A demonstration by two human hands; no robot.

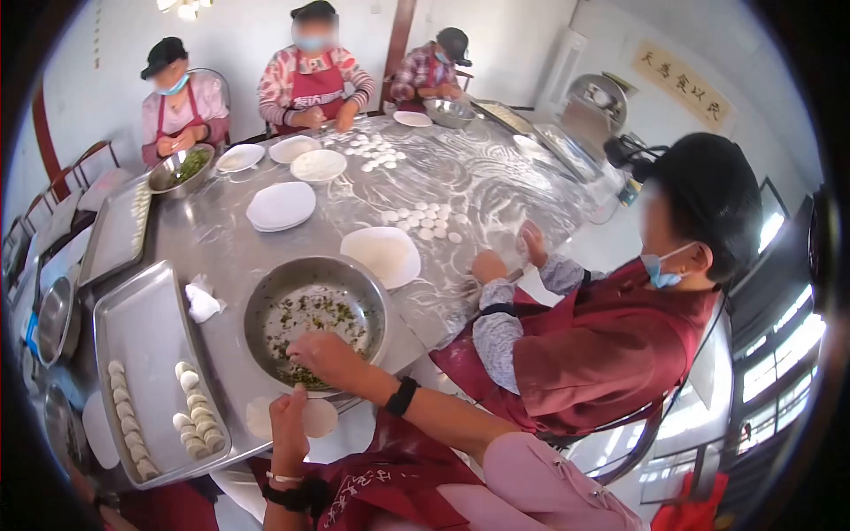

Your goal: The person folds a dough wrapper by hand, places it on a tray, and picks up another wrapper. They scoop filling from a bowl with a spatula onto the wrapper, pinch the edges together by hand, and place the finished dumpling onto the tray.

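Note:
My right hand (329, 361) is over the near side of a large steel bowl (379, 305), its fingers curled together. I cannot make out what they hold. Bits of chopped green filling (305, 319) are spread over the bowl's bottom and wall. Just below the rim is my left hand (288, 427), closed with its thumb side up; its contents are hidden. Round dough wrappers lie at the table edge on both sides of it, one pale wrapper (258, 418) to the left and another wrapper (320, 418) to the right.
Left of the bowl, a metal tray (150, 305) carries rows of folded dumplings (199, 416). A crumpled white cloth (203, 299) lies between them. Beyond are a floury plate (382, 257), stacked plates (282, 206) and dough rounds (427, 219). A co-worker (611, 327) sits close on my right; several others are across the table.

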